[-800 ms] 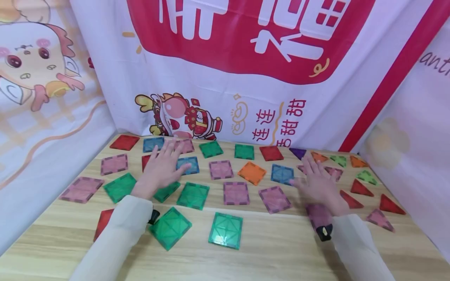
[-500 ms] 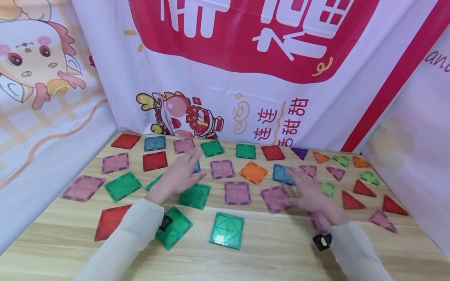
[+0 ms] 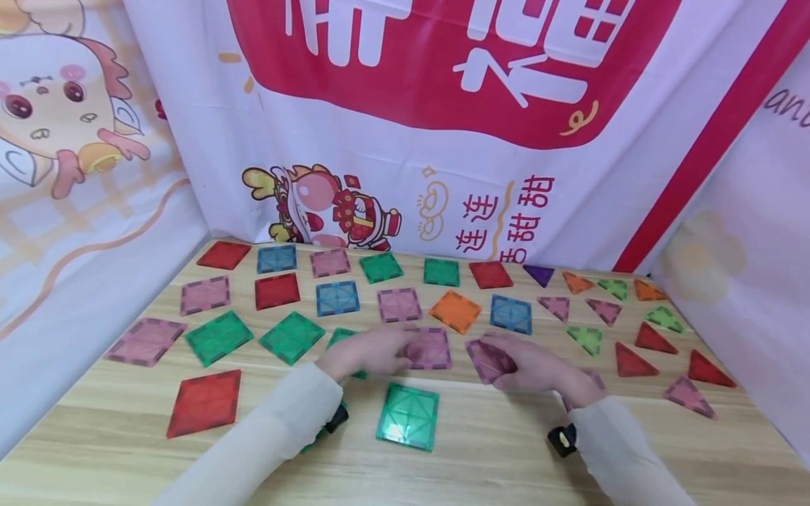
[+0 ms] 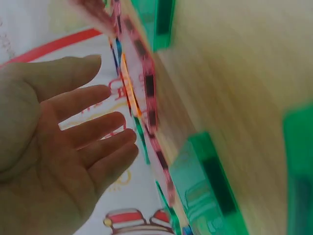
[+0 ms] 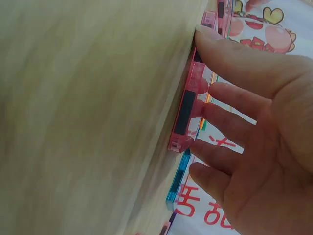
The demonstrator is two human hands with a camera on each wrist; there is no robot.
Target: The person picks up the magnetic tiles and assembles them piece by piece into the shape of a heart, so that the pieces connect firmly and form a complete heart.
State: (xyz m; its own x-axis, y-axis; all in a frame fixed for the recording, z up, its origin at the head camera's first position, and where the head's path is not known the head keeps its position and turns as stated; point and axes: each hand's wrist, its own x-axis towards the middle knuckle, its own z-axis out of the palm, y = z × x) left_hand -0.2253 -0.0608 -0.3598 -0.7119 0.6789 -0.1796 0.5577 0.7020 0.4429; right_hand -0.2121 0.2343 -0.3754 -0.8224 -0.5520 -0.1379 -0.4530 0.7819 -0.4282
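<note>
My left hand (image 3: 373, 348) hovers low with loosely bent fingers beside a square pink magnetic tile (image 3: 436, 349). The left wrist view shows its palm holding nothing, with pink and green tiles past the fingertips. At the second pink magnetic tile (image 3: 479, 360), my right hand (image 3: 531, 365) reaches over from the right. In the right wrist view that tile (image 5: 185, 110) lies flat, its thumb (image 5: 210, 36) at the near edge and the fingers beyond it. Whether the fingertips touch it I cannot tell. Part of another pink tile (image 3: 595, 383) shows under the right wrist.
Square tiles spread over the wooden table (image 3: 481, 450), among them a green tile (image 3: 408, 416), a red tile (image 3: 204, 403), an orange tile (image 3: 455, 311) and a blue tile (image 3: 510, 314). Triangular tiles, such as a red triangle (image 3: 635, 360), lie right. A printed cloth (image 3: 380, 112) hangs behind.
Both hands have come nearer to the body and inward, from the back rows to the two pink tiles. The tiles appear to lie where they were.
</note>
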